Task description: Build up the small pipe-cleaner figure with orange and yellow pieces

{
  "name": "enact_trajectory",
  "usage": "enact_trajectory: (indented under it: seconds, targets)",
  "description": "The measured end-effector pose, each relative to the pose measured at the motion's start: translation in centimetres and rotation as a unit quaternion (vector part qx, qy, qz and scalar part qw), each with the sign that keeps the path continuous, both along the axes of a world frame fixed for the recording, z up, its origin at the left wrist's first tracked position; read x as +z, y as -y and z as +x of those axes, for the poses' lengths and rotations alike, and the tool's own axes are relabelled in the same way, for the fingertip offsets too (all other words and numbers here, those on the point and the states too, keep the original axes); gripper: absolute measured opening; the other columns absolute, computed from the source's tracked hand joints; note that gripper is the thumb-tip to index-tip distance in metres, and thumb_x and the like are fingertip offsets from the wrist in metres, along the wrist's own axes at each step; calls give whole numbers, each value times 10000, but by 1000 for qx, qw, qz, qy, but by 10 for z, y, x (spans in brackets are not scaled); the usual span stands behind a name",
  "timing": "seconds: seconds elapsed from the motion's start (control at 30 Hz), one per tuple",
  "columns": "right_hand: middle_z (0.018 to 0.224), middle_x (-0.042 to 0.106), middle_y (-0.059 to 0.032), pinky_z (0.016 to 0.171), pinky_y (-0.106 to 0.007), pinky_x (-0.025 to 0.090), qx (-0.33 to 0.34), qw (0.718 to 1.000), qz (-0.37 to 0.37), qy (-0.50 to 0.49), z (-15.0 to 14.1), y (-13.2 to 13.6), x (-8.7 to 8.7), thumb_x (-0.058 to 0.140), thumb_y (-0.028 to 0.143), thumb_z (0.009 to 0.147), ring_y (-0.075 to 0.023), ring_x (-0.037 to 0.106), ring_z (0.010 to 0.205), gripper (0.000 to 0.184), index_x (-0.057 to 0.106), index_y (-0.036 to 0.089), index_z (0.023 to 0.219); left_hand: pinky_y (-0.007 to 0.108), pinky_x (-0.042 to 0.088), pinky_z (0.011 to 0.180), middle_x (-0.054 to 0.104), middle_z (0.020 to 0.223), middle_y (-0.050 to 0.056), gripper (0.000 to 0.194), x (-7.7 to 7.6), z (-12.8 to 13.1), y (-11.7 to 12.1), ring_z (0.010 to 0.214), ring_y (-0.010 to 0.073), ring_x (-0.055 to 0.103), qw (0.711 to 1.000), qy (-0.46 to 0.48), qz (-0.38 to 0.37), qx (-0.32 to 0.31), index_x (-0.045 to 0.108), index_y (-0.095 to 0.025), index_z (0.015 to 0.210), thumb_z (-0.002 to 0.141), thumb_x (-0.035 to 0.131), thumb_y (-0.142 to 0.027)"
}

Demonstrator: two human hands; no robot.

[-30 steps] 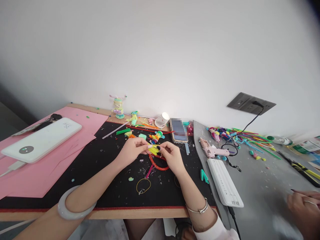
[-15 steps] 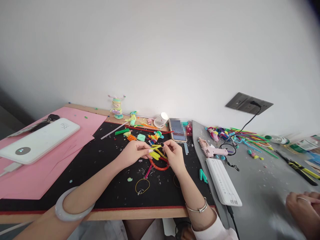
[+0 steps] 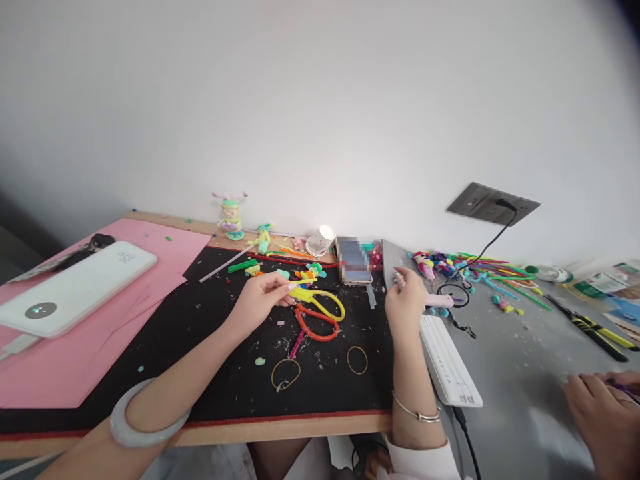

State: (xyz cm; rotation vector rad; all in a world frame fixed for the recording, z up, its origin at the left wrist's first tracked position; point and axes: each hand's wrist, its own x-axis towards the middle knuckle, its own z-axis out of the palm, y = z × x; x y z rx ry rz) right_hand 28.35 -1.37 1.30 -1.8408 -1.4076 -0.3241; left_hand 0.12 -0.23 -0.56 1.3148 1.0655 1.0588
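Here's the head view, and my left hand is over the black mat on the wooden desk, its grip narrow, thumb and fingers pinching a thin yellow strip. The strip pokes out toward the right, just above a yellow loop and an orange-red loop, both shaped like scissor handles and lying on the mat. Over on the right, my right hand is across the pale pink glue gun, whose back end shows beyond the hand; the fingers are curled, but I can't tell whether that grip is closed on it. Just below sits a slim white power bank with a black cable. Behind the left hand I've got fuzzy multicoloured figures, then a white paper cup tilted over near the wall, and a phone to its right. On my left, a large white power bank rests on pink paper. Far right, a co-worker's hands are near black-and-yellow pliers.
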Motion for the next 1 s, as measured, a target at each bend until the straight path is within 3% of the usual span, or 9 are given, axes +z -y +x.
enact_trajectory:
  seconds: [0.13,0.2,0.43,0.67,1.0]
  targets:
    - [1078,604,-202,858,-411,395,-153,982,-112,21,42,6,7,476,167,731,-325,516,1037,427,552,76,1141,280,568,665,690,709,28,246,2,1,1,686,174,685,997,34,-54,33,655,-135,807,710,683,-360]
    - [1075,614,-201,839,-395,411,-191,965,-177,30,58,7,9,485,130,712,-324,534,1029,466,549,85,1171,283,573,686,699,725,35,265,2,1,1,711,178,691,996,44,-64,43,669,-131,846,715,681,-361]
    - [1190,586,-164,854,-400,425,-221,911,-345,45,92,-2,1,564,150,672,-325,530,1089,550,571,183,1221,294,578,733,706,755,36,289,-5,-1,-2,738,171,691,992,85,-65,63,686,-139,891,726,676,-376]
    - [1247,528,-163,921,-453,363,-226,899,-370,71,94,-3,5,475,158,781,-322,479,1155,447,609,269,1192,312,576,740,697,735,35,334,-8,-1,-4,730,179,682,993,75,-37,82,687,-131,887,699,691,-406]
    - [1134,565,-226,906,-471,344,-227,894,-367,123,87,1,9,528,299,771,-367,519,1089,415,608,124,1139,338,579,759,712,767,47,307,-6,-2,-3,747,194,699,992,92,-50,74,628,-133,832,680,706,-388]
